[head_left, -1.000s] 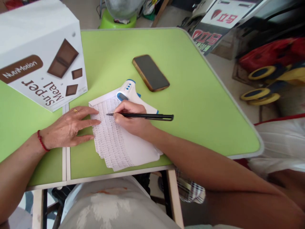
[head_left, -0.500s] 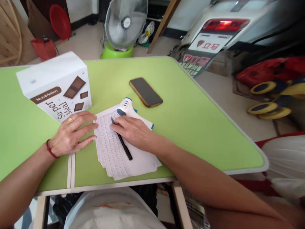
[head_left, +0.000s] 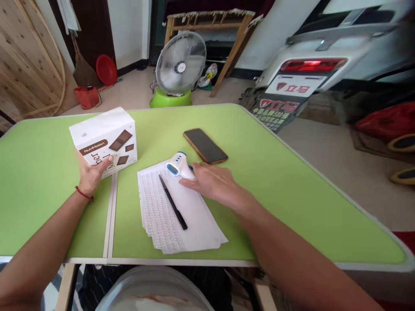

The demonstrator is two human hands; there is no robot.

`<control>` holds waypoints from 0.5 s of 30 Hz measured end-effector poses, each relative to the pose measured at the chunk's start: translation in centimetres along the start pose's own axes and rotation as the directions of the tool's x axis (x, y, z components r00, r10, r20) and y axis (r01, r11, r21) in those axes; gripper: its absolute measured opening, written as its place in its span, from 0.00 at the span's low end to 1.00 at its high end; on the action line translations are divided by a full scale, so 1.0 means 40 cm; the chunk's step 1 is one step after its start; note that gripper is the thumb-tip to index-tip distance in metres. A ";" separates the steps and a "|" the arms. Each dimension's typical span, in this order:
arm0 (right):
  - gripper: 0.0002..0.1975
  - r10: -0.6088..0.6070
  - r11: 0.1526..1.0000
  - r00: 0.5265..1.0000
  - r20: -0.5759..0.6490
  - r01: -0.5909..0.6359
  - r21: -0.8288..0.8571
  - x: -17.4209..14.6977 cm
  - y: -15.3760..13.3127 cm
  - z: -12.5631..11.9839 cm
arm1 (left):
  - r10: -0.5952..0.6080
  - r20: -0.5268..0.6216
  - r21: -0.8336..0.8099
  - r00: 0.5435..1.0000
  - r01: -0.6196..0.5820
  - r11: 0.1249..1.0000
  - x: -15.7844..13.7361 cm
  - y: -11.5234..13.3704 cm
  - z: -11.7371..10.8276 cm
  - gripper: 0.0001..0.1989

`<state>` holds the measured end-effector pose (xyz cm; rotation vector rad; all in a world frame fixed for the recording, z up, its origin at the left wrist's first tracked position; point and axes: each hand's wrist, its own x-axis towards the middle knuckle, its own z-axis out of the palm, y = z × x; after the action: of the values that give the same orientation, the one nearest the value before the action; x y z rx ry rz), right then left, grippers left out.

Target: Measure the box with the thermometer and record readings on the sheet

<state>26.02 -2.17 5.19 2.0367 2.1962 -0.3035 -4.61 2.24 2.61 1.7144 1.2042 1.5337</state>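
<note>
My left hand (head_left: pixel 90 172) grips the near lower corner of a white NutriMotion box (head_left: pixel 103 123), thumb across its printed front and fingers mostly hidden at its left side. The box stands tilted towards me on the table. My right hand (head_left: pixel 212 179) is closed around the handle of a white and blue infrared thermometer (head_left: pixel 180 165), whose head points away over the top of the papers. Under it lies a stack of papers (head_left: pixel 201 220) with handwritten lines on the left part. A black pen (head_left: pixel 173 203) rests diagonally on the top sheet.
A smartphone (head_left: pixel 205 145) in a brown case lies just beyond my right hand on the green table (head_left: pixel 275 207). Past the table's far edge stand a fan (head_left: pixel 180 65) on a green stool and a white scooter (head_left: pixel 311 65). A seam crosses the tabletop at left.
My left hand has moved from beside the papers onto the box. My right hand has shifted from the pen to the thermometer's handle. The pen now lies loose, and the view has tilted up.
</note>
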 end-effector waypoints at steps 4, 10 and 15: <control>0.14 0.011 0.997 1.000 -0.009 -0.010 0.078 0.004 0.000 0.000 | -0.091 0.087 -0.056 0.992 0.096 0.994 0.009 -0.023 -0.004 0.40; 0.22 0.108 0.805 0.899 -0.424 0.171 0.569 0.012 -0.014 0.038 | -0.112 0.049 -0.088 0.993 0.116 0.989 0.008 -0.012 -0.005 0.36; 0.14 -0.116 0.069 0.877 -0.467 0.476 0.877 -0.037 -0.066 0.070 | -0.127 0.125 -0.122 0.984 0.142 0.982 -0.016 0.021 0.024 0.30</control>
<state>23.37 -4.46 2.96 1.9235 2.9767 -2.2906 -3.43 1.45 2.81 1.5812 1.1112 1.3813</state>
